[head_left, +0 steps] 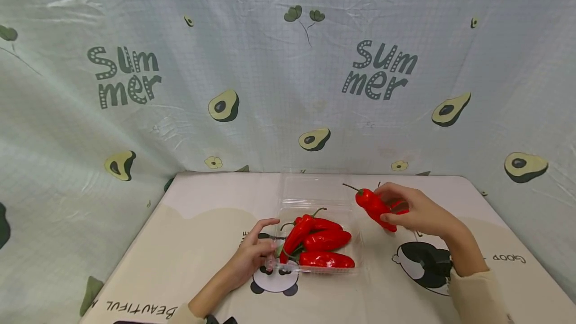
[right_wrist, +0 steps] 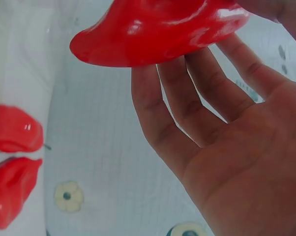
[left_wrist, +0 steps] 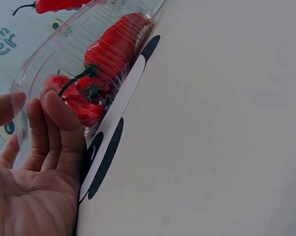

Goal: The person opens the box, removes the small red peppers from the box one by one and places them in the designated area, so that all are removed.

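A clear plastic box [head_left: 360, 244] with its lid [head_left: 310, 187] folded back holds several shiny red peppers [head_left: 327, 240] with green stems. My left hand [head_left: 252, 254] is at the box's left end; in the left wrist view, the clear wall [left_wrist: 21, 83] lies between its thumb and fingers. Right of the box, my right hand [head_left: 416, 211] grips a red pepper [head_left: 373, 206], its stem pointing up and left. The right wrist view shows this pepper [right_wrist: 153, 34] pinched between thumb and fingertips. Part of it is hidden by the hand.
Two more red peppers [right_wrist: 13, 128] lie at the left of the right wrist view; in the head view my right hand mostly hides what is behind it. The table [head_left: 193, 244] has a printed cover. An avocado-print curtain [head_left: 270, 64] rises behind it.
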### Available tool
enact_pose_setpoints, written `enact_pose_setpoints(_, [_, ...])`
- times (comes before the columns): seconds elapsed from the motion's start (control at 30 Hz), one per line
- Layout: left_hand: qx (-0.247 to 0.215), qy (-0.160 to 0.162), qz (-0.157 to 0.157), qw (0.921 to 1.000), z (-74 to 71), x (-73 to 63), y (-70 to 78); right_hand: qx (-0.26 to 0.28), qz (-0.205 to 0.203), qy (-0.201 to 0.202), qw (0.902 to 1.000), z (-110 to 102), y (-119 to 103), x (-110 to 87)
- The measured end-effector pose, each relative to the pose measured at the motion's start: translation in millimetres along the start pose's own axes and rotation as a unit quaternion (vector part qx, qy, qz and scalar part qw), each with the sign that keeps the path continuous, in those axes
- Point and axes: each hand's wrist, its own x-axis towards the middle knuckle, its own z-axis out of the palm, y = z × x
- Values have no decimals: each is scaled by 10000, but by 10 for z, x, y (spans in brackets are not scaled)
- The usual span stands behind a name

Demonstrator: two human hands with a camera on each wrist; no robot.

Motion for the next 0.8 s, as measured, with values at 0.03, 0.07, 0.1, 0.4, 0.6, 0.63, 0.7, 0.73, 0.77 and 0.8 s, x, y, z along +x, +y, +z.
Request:
enact_pose_setpoints(0.03, [3,-7,2,10000,0,1,-1,47,69,48,10000,-15,18,-21])
enact_pose_setpoints(0.07, [-4,-17,0,10000,-1,3,-3,87,108,77,9999,-31,34,-41])
enact_pose_setpoints(0.1, [-3,-27,4,10000,-1,3,-4,102,117,103,9998,-47,53,-58])
enact_pose_setpoints(0.4, [-88,-72,14,9999,-1,5,3,95,197,421,9989,-169,219,-151])
enact_pose_setpoints(0.6, [-73,-96,30,9999,-4,4,6,34,253,599,9979,-260,342,-192])
enact_pose_setpoints(0.63, [-75,-93,27,9999,-5,3,7,41,255,614,9978,-273,359,-200])
enact_pose_setpoints(0.7, [-63,-74,17,10000,-5,2,8,17,271,630,9976,-298,388,-218])
enact_pose_setpoints(0.73, [-56,-66,16,10000,-4,2,8,-9,287,637,9976,-310,401,-228])
enact_pose_setpoints(0.77, [-60,-57,5,10000,-2,2,10,-34,308,657,9974,-320,413,-237])
enact_pose_setpoints(0.8, [-62,-55,-1,10000,1,2,10,-64,327,679,9971,-330,426,-246])
